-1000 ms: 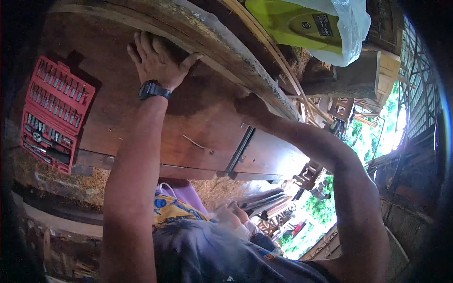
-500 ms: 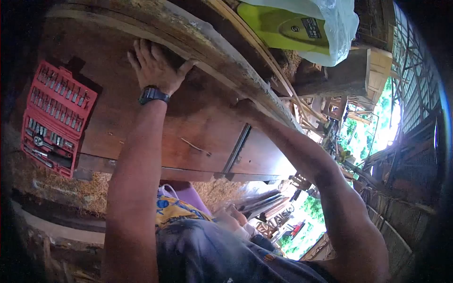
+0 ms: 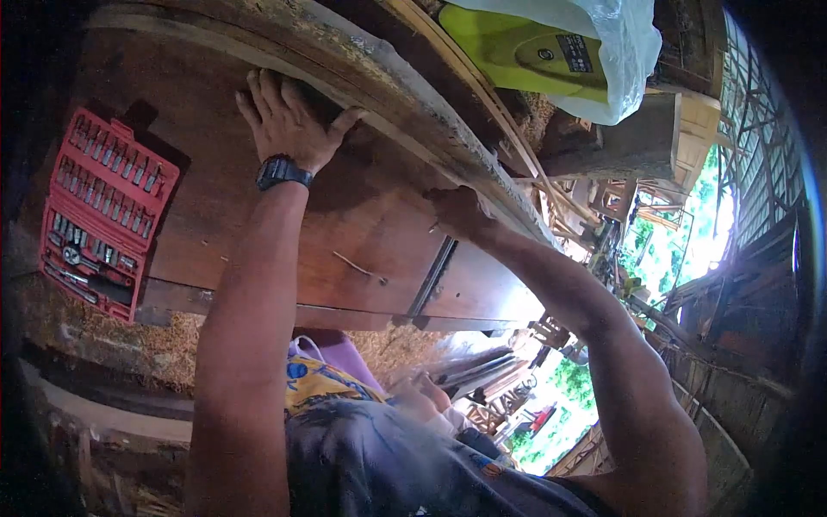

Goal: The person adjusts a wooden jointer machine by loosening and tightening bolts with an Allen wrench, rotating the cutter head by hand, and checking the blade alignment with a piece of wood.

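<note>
My left hand [image 3: 293,125], with a black watch on its wrist, lies flat with fingers spread on a brown wooden panel [image 3: 258,207], close to the raised wooden edge. To the right, my right hand [image 3: 463,212] is closed and low over the panel beside that same edge. A small light tip shows by its fingers, but I cannot make out what it belongs to. Between my arms a thin bent stick-like piece [image 3: 360,267] lies on the panel. A dark strip [image 3: 432,277] crosses the wood below my right hand.
An open red socket set case [image 3: 140,181] with bits and a ratchet rests at the left. A yellow-green container [image 3: 525,56] in a plastic bag stands at the top, beyond the long wooden edge [image 3: 413,95]. Sawdust [image 3: 164,353] covers the ground below the panel.
My right hand has lifted and turned slightly beside the edge, so more of its closed fingers shows. My left hand stays pressed on the panel. The view has shifted a little.
</note>
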A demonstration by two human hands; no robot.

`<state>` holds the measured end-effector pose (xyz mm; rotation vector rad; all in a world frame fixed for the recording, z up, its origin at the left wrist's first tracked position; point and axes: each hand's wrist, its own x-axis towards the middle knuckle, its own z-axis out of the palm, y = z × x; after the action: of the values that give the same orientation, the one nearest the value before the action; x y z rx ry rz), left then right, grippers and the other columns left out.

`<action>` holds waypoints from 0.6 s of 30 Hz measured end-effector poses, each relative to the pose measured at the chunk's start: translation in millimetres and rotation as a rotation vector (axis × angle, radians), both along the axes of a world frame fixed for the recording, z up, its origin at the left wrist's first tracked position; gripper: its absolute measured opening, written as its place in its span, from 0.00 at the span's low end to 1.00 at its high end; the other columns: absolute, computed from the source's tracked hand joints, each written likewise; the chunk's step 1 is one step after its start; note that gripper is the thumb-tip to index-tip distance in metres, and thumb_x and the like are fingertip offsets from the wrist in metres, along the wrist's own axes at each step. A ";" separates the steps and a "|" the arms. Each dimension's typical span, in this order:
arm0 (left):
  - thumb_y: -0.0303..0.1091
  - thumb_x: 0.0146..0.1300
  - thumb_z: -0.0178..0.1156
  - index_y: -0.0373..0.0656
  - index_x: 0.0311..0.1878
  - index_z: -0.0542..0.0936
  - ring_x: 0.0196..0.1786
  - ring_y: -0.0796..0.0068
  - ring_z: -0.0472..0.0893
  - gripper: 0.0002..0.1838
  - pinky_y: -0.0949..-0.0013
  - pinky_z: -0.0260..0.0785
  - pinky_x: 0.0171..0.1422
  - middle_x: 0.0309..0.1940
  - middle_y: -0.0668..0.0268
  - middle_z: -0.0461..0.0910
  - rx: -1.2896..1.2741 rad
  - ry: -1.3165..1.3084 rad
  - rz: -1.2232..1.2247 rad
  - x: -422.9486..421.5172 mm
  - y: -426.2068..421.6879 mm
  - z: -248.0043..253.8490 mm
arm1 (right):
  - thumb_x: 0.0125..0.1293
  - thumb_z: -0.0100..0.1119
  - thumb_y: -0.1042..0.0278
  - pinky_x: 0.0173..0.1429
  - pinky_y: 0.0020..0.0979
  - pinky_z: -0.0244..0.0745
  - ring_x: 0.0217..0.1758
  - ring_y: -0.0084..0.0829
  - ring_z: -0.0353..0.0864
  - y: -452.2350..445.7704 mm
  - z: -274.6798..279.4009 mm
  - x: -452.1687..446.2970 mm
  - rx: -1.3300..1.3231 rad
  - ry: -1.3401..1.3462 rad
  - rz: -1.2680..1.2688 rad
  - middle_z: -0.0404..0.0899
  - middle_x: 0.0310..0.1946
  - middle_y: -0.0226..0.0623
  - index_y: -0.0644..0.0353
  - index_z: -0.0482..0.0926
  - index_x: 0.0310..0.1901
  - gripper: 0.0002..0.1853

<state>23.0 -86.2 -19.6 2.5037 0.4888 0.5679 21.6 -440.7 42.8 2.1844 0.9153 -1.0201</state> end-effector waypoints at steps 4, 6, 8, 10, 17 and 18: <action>0.88 0.47 0.52 0.24 0.68 0.62 0.79 0.36 0.51 0.68 0.28 0.40 0.78 0.72 0.32 0.56 0.011 -0.001 -0.012 -0.5 0.4 3.3 | 0.60 0.66 0.56 0.56 0.54 0.73 0.48 0.50 0.85 -3.5 5.4 0.2 0.347 -0.207 0.235 0.86 0.46 0.45 0.49 0.77 0.61 0.27; 0.90 0.47 0.47 0.23 0.69 0.62 0.80 0.37 0.49 0.70 0.27 0.39 0.79 0.73 0.35 0.55 0.006 0.031 -0.002 0.0 -0.1 2.5 | 0.62 0.62 0.60 0.56 0.55 0.72 0.48 0.50 0.84 12.1 12.4 6.6 0.108 -0.058 0.094 0.86 0.46 0.45 0.48 0.76 0.64 0.26; 0.91 0.47 0.44 0.22 0.69 0.62 0.80 0.39 0.48 0.71 0.28 0.38 0.79 0.73 0.36 0.55 0.013 0.036 0.003 0.3 -0.2 0.0 | 0.64 0.59 0.63 0.57 0.56 0.71 0.46 0.50 0.84 13.7 8.9 7.5 0.097 -0.059 0.082 0.86 0.44 0.46 0.49 0.74 0.65 0.26; 0.91 0.47 0.43 0.23 0.69 0.63 0.80 0.39 0.48 0.71 0.29 0.37 0.80 0.73 0.36 0.55 0.030 0.015 0.002 0.5 -0.2 -3.3 | 0.64 0.58 0.66 0.56 0.56 0.71 0.42 0.50 0.85 13.2 3.2 4.9 0.175 -0.124 0.147 0.85 0.40 0.48 0.51 0.72 0.66 0.27; 0.88 0.46 0.52 0.27 0.65 0.64 0.76 0.33 0.57 0.66 0.25 0.46 0.76 0.70 0.35 0.61 0.019 -0.058 0.012 1.1 0.2 0.9 | 0.66 0.55 0.69 0.42 0.51 0.79 0.30 0.52 0.85 65.3 46.0 8.3 0.310 -0.045 0.080 0.84 0.30 0.52 0.64 0.68 0.66 0.27; 0.88 0.46 0.52 0.27 0.66 0.64 0.75 0.33 0.57 0.66 0.25 0.46 0.76 0.70 0.36 0.61 0.038 -0.069 0.011 0.8 0.4 -1.4 | 0.66 0.55 0.68 0.40 0.50 0.79 0.31 0.52 0.85 65.0 44.6 11.2 0.267 0.021 0.009 0.84 0.31 0.53 0.65 0.68 0.66 0.27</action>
<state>23.7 -85.9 -21.0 2.5086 0.4702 0.6716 32.8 -375.8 87.4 2.3870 1.1259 -0.9643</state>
